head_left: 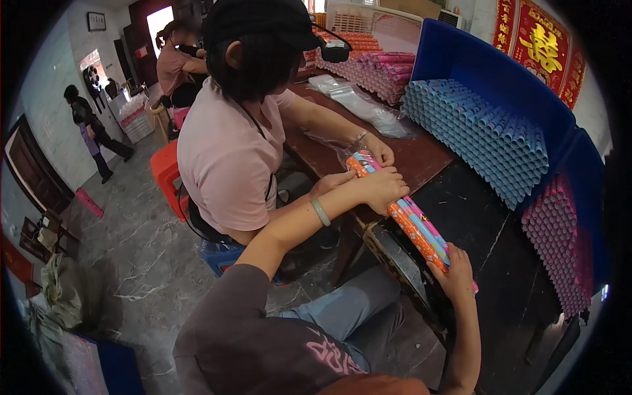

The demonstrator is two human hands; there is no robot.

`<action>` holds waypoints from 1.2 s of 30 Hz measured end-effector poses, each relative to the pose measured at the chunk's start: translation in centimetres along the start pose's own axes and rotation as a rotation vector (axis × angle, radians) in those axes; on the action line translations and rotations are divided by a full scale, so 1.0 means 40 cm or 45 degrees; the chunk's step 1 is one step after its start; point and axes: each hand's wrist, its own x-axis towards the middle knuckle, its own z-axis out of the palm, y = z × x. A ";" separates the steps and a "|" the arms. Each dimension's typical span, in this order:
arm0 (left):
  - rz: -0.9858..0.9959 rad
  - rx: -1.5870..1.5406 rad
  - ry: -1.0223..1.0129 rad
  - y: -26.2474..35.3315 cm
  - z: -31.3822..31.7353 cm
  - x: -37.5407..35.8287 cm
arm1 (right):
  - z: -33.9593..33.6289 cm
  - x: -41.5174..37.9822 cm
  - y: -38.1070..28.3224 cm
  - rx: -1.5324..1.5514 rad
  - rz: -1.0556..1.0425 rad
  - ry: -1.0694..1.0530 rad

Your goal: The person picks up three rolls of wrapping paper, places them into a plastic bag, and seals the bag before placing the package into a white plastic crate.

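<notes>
Both your hands grip a bundle of colourful tubes (pixel 401 214) lying along the counter (pixel 474 217) edge: left hand (pixel 380 187) clamped over the middle, right hand (pixel 454 270) cupping the near end. Gripping both spots likely keeps the tubes aligned while a co-worker's hand (pixel 378 150) steadies the far end.

Left hand (pixel 380 189) grips the tube bundle (pixel 408 220) mid-length; right hand (pixel 455 268) cups its near end. Co-worker's hands (pixel 376 150) hold the far end over the bench (pixel 474 217).

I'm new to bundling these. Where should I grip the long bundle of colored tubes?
Take the bundle of tubes at both ends, from above and the sides, as the left hand and right hand do: it is long, loose and lies flat on the table edge.
</notes>
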 end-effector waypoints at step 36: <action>0.370 -0.722 -0.220 0.106 0.123 0.227 | -0.201 -0.326 0.049 -0.202 0.417 -0.175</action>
